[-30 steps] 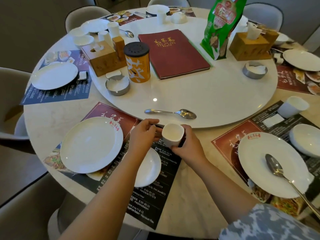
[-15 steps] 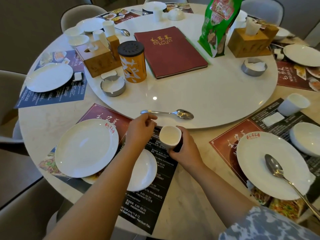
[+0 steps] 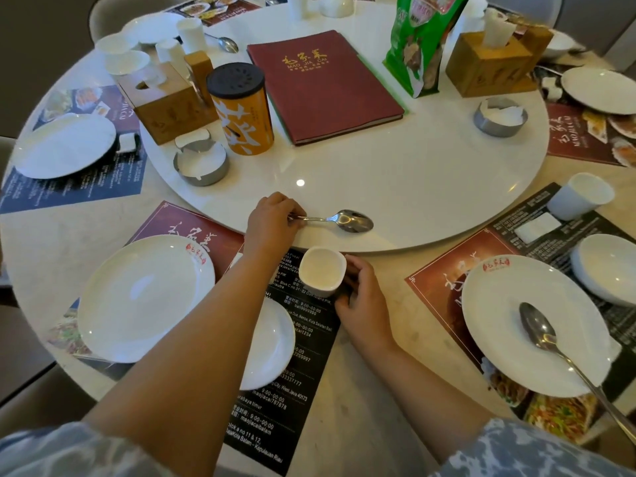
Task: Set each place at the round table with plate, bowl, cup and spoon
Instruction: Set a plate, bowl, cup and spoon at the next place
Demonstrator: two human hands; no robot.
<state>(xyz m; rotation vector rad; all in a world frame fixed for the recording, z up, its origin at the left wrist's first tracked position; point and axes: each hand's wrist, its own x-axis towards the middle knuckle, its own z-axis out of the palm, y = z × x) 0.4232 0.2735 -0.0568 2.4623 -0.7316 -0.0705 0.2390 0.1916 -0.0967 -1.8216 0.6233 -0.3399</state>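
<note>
Left hand (image 3: pixel 272 220) now pinches spoon (image 3: pixel 339 220) (previously beside cup (image 3: pixel 321 271)).

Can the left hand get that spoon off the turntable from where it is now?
Probably yes. The left hand already lies on the handle end of the spoon, fingers curled over it, and nothing lies around the spoon on the turntable. The right hand holds the cup below.

A single head-worn wide-angle view looked forward and steeply down, close over the worktop's (image 3: pixel 361 366) near edge.
</note>
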